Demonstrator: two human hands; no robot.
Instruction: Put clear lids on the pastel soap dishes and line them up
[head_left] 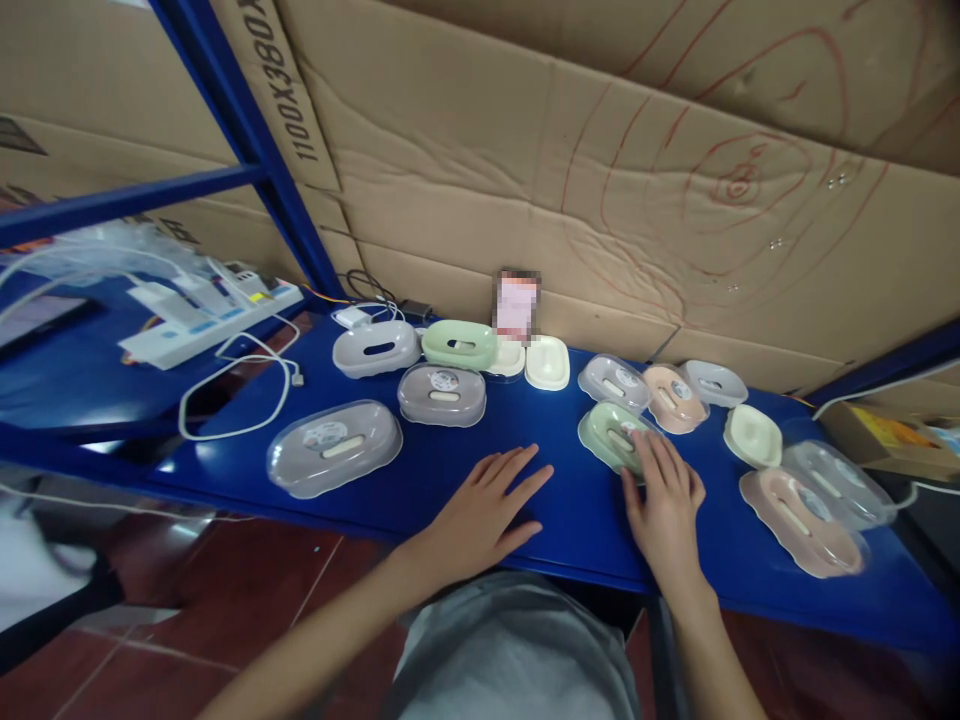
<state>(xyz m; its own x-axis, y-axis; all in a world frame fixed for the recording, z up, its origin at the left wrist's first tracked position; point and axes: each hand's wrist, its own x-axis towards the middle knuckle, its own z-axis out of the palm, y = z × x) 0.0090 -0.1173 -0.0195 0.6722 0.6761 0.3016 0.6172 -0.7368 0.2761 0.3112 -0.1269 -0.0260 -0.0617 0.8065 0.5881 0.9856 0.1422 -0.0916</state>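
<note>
My right hand (664, 500) rests on the right end of a green soap dish (609, 430) with a clear lid, its thumb at the near side and its fingers over the top. The palm hides part of that dish. Spread flat on the blue table, my left hand (491, 510) holds nothing. Behind the green dish stand a lidded grey soap dish (611, 382) and a lidded peach soap dish (673, 400). Left of my left hand are a smaller grey lidded dish (442, 395) and a larger grey lidded dish (334, 450).
Open grey (352, 352) and green oval trays (435, 340) lie at the back beside a cream square piece (547, 362). A blurred phone (517, 305) leans on the cardboard (450, 180). At right are a larger peach dish (780, 520) and a clear lid (840, 480). A power strip (195, 335) lies left.
</note>
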